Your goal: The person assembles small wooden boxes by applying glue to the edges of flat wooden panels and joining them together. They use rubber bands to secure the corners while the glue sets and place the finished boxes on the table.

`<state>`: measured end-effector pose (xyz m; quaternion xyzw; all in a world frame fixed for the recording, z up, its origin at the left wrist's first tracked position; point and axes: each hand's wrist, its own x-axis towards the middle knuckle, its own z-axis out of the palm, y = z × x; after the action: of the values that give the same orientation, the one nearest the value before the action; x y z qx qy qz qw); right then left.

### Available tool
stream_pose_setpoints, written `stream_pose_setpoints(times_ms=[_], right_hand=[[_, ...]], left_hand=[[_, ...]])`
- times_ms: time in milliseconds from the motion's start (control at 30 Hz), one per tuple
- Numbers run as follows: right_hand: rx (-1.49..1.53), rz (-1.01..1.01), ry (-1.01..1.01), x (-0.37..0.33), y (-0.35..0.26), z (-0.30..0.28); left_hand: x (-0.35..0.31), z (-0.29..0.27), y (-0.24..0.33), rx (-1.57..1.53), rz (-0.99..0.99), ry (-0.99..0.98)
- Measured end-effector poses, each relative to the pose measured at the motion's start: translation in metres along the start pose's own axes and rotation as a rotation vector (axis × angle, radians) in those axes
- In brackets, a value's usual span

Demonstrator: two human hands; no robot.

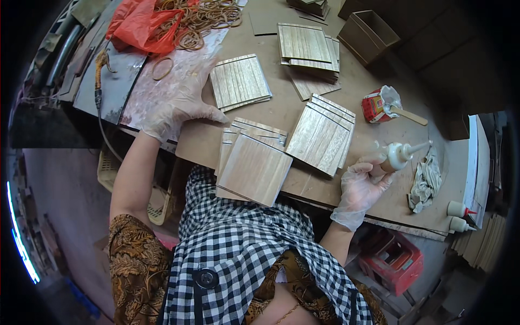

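The right hand [359, 192], in a clear glove, has its fingers closed around a white squeeze bottle [400, 157], tilted with its nozzle toward the right. The bottle is over the right part of the tabletop [398, 208], between a red-and-white tub [375, 106] with a wooden stick [410, 116] in it and a crumpled rag [425, 183]. The left hand [176, 114] (gloved too, and partly blurred) is open, thumb stretched out, just beside a small stack of wooden boards [241, 82]; whether its fingers touch them I cannot tell. Nearest the person's body lies a fanned pile of boards [255, 169], with another fanned pile [319, 136] to its right. Rubber bands [208, 20] lie beside a red plastic bag [142, 27].
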<state>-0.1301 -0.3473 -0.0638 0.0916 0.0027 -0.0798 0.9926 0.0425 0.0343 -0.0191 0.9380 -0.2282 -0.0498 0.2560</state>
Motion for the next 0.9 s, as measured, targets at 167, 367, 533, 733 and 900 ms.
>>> stream_pose_setpoints(times_ms=[167, 367, 533, 733, 900], right_hand=[[0.167, -0.059, 0.040, 0.002, 0.010, 0.010], [0.201, -0.139, 0.079, 0.013, 0.001, 0.008], [0.007, -0.345, 0.105, 0.016, -0.032, -0.022], [0.170, -0.113, 0.106, 0.009, 0.006, 0.008], [0.235, -0.068, 0.008, 0.016, 0.012, 0.006]], left_hand=[[-0.001, 0.008, -0.005, -0.029, 0.000, 0.047], [-0.005, 0.018, -0.019, -0.079, 0.075, 0.132], [-0.003, 0.022, -0.021, -0.091, 0.086, 0.164], [-0.002, 0.024, -0.028, 0.042, 0.168, 0.226], [-0.003, 0.029, -0.028, -0.086, 0.129, 0.211]])
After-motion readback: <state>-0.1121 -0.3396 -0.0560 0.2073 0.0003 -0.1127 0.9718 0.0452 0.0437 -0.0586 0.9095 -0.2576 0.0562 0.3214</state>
